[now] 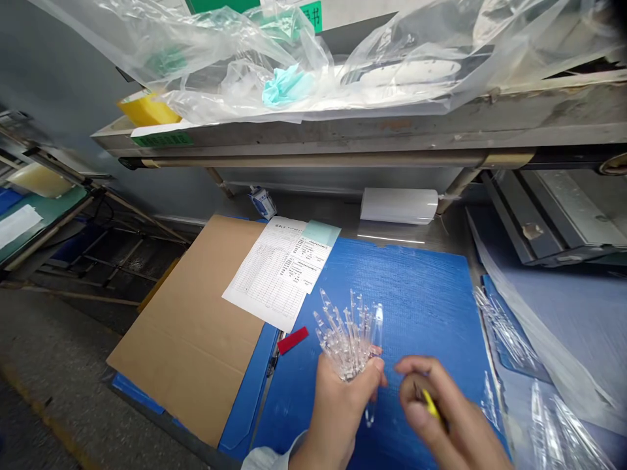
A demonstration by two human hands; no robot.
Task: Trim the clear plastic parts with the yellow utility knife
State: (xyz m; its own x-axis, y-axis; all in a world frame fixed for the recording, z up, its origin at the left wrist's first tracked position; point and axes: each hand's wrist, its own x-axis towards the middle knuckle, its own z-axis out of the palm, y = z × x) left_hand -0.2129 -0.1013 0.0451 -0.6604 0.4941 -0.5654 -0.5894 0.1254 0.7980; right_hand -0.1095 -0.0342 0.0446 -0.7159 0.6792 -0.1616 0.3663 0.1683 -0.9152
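The left hand [340, 414] is shut tight around a bunch of clear plastic spikes [345, 336]. The bunch points up and away from the person, and its tips fan out. One long clear spike [375, 333] sits apart from the rest. It runs almost straight up and down, past the left thumb. The right hand [441, 418] is just beside the bunch, and its fingers [421, 369] pinch a small yellow stick [431, 403]. Most of the stick is hidden, so I cannot tell what it is. Both hands are over a blue plastic board [421, 294]. More clear spikes [504, 329] lie on a blue sheet to the right. So some spikes are in the hand, and some are off to the side.
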